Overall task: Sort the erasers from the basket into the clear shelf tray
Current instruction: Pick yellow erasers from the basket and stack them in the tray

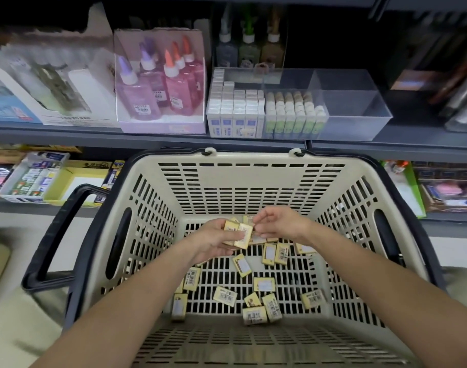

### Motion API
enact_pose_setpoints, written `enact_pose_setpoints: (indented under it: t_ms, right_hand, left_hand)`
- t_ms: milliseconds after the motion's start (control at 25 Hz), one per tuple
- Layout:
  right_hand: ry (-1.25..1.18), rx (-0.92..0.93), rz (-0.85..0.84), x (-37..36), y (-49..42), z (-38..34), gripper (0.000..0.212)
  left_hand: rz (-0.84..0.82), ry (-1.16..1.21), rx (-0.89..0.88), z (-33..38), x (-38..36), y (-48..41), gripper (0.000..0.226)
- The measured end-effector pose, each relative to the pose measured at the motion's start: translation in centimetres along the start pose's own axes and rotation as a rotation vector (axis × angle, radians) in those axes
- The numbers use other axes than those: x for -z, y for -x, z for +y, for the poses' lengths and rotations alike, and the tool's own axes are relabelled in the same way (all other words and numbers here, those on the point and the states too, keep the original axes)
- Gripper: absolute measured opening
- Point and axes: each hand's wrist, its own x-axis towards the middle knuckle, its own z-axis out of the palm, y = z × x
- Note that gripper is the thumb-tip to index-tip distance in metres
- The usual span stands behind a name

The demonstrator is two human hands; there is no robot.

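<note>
- Head view: the left hand (213, 241) is deep in the basket (251, 187), near its far wall, with a small bundle of yellow erasers (240, 233) in it. Its fingers (227, 244) are curled under and round the bundle.
- The right hand (280, 224) is just right of the bundle, wrist bent. Its curled fingers point left, their tips meeting at the bundle's right edge. I cannot tell whether they pinch an eraser there.
- Both bare forearms reach in from the near side and converge over the basket floor.
- More loose erasers (225, 296) lie scattered on the basket floor, below and nearer than the hands.
- The clear shelf tray (346, 102) sits on the shelf beyond the basket, well apart from both hands. White boxes (235, 107) fill its left part.
- Glue bottles (160, 83) stand left of the tray.
</note>
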Motion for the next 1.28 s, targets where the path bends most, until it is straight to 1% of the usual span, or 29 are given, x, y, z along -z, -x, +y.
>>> enact_pose_setpoints:
  t_ms: [40,80,160,200,280,360,440,520,560,600,680,760,840,920,960,1040,1080,1160,1200,1280]
  right_hand:
    - [0.141,-0.031,0.04,0.6,0.1,0.4,0.01]
    - [0.411,-0.057,0.077,1.2,0.2,1.1,0.01]
    - [0.983,-0.133,0.085,1.2,0.5,2.6,0.022]
    - [1.162,-0.164,0.076,0.8,0.7,3.2,0.03]
    - [1.341,-0.158,0.072,-0.5,0.8,4.0,0.044]
    - [1.436,-0.112,0.081,-1.3,0.8,4.4,0.053]
    - [1.47,-0.109,0.084,-1.1,1.0,4.3,0.059]
    - [1.388,-0.113,0.1,-0.8,1.3,3.5,0.057]
    - [1.271,-0.084,0.118,-0.7,1.3,2.8,0.052]
    - [1.1,-0.025,0.137,-0.8,1.3,2.0,0.047]
    - [0.767,0.132,0.154,-1.4,1.4,0.2,0.043]
    - [0.625,0.245,0.178,-2.2,1.9,-1.0,0.043]
    - [0.629,0.334,0.219,-2.7,2.2,-1.2,0.042]
    - [0.589,0.369,0.22,-2.6,2.3,-1.0,0.041]
    - [0.515,0.341,0.195,-2.2,2.4,-1.1,0.04]
    - [0.384,0.226,0.164,-0.5,2.4,-1.1,0.037]
    - [0.422,0.163,0.18,0.7,2.3,-0.8,0.032]
    - [0.674,0.017,0.243,3.0,2.1,0.4,0.023]
    - [0.758,-0.054,0.264,3.9,2.0,1.3,0.021]
    - [0.799,-0.163,0.275,4.5,2.0,2.9,0.017]
  left_hand:
    - [0.014,0.001,0.002,-0.1,0.0,-0.1,0.036]
    - [0.023,0.004,0.006,-0.2,0.1,-0.3,0.033]
    - [0.031,-0.005,0.011,-0.4,0.0,-0.5,0.026]
    - [0.036,-0.015,0.01,-0.5,-0.1,-0.5,0.024]
    - [0.065,-0.03,0.0,-0.6,-0.2,-0.5,0.023]
    - [0.106,-0.026,-0.02,-0.6,0.0,-0.5,0.024]
    - [0.138,0.011,-0.033,-0.5,0.3,-0.6,0.025]
    - [0.156,0.048,-0.035,-0.3,0.6,-0.6,0.029]
    - [0.16,0.054,-0.035,-0.3,0.7,-0.6,0.031]
    - [0.161,0.054,-0.036,-0.3,0.7,-0.7,0.031]
    - [0.137,0.079,-0.055,-0.3,0.5,-0.6,0.024]
    - [0.06,0.162,-0.09,-0.2,0.0,-0.5,0.02]
    - [-0.022,0.225,-0.123,0.0,-0.3,-0.4,0.029]
    - [-0.056,0.238,-0.149,-0.1,-0.6,-0.4,0.049]
    - [-0.053,0.243,-0.156,-0.2,-0.7,-0.5,0.058]
    - [-0.024,0.257,-0.163,-0.3,-1.0,-0.8,0.06]
    - [-0.003,0.259,-0.158,-0.4,-1.0,-1.0,0.056]
    - [0.022,0.249,-0.128,-0.6,-0.9,-1.2,0.049]
    - [0.025,0.239,-0.115,-0.7,-0.7,-1.2,0.048]
    - [0.03,0.222,-0.099,-0.8,-0.4,-1.3,0.045]
